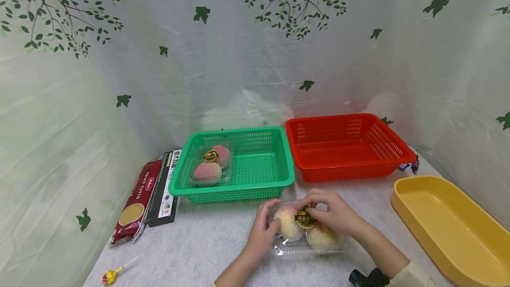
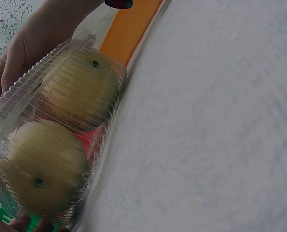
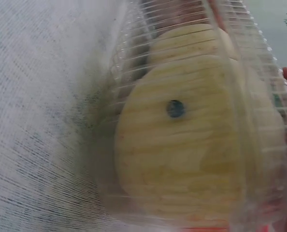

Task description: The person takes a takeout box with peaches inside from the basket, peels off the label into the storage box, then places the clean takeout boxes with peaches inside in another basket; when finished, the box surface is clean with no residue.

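Note:
A clear plastic clamshell box (image 1: 307,251) with two pale yellow peaches (image 2: 44,166) lies at the front middle, a black-and-gold label (image 1: 304,219) across its lid. My left hand (image 1: 260,229) grips the box's left end, thumb at the near side and fingers reaching behind. From the right, my right hand (image 1: 332,211) holds the lid by the label with curled fingers and thumb. Just behind stands a green basket (image 1: 255,191), holding another clear box (image 1: 227,176) with two pink peaches (image 1: 208,172).
A red basket (image 1: 346,172) stands at the back right, a yellow tray (image 1: 450,220) at the right edge. Left of the green basket lie a dark red packet (image 1: 137,198) and a black-and-white box (image 1: 167,189). A wrapped lollipop (image 1: 111,276) is at the front left.

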The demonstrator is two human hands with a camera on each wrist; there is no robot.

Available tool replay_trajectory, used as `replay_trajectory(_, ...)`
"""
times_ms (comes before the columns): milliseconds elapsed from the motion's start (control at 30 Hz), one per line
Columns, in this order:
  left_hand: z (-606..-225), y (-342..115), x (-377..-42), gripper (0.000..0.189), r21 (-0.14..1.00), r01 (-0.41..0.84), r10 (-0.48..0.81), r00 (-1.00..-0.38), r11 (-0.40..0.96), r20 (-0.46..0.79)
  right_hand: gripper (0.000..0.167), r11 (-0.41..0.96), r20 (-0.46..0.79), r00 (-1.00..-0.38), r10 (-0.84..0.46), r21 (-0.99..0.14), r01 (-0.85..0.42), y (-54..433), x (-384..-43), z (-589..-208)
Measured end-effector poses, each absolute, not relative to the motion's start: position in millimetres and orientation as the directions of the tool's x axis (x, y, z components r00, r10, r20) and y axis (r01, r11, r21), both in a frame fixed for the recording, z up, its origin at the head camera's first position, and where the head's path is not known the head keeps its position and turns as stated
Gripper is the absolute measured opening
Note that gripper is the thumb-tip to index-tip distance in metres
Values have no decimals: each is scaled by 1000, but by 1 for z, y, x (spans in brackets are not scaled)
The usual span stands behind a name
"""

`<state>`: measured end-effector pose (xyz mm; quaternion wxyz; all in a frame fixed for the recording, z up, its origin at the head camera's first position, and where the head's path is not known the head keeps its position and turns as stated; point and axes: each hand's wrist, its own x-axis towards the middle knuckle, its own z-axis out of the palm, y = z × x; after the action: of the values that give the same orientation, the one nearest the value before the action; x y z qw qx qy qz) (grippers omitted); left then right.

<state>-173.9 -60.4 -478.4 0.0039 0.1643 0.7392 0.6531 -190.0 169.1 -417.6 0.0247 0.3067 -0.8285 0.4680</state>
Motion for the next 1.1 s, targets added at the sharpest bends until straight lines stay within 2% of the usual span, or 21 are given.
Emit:
replay_trajectory(233, -477, -60, -174, 49, 967, 236, 237, -949, 93, 209, 16, 327, 240, -861, -448, -853, -408, 178, -188, -404)
replay_trajectory(433, -476, -59, -175, 50, 969, 232, 235, -950, 88, 206, 22, 260, 172, -896, -409, -920, -295, 198, -188, -390)
replay_trajectory(800, -480, -60, -176, 49, 967, 239, 234, -949, 91, 213, 31, 412, 164, -950, -264, -872, -265, 268, -185, -360)
replay_trajectory(1100, -480, -59, -176, 48, 967, 239, 230, -950, 91, 213, 32, 549, 142, -976, -165, -809, -210, 340, -188, -356)
